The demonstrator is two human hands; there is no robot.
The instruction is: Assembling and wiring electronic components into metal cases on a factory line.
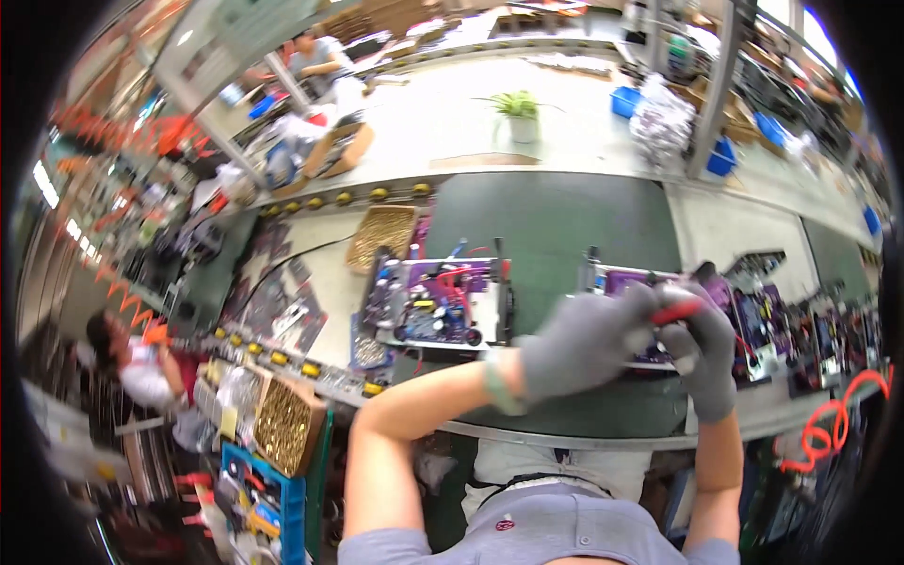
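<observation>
Both hands wear grey gloves and meet above an opened electronic unit (617, 281) with a purple circuit board and a pale metal frame. My left hand (579, 344) reaches across from the left, its fingers curled but smeared by motion. Closed around a small red elongated object (676, 312), my right hand (708, 358) is beside the left fingertips; blur hides the object's kind. The two hands cover much of the unit beneath them. To their left is a similar unit (443, 301), with red wires and a purple board inside a metal frame.
More opened units (763, 315) line the right side. A box of small brass-coloured parts (381, 237) stands at the back left, another box of brass parts (285, 428) at lower left. A coiled red hose (829, 433) hangs at right. A potted plant (523, 118) stands behind; co-workers sit leftward.
</observation>
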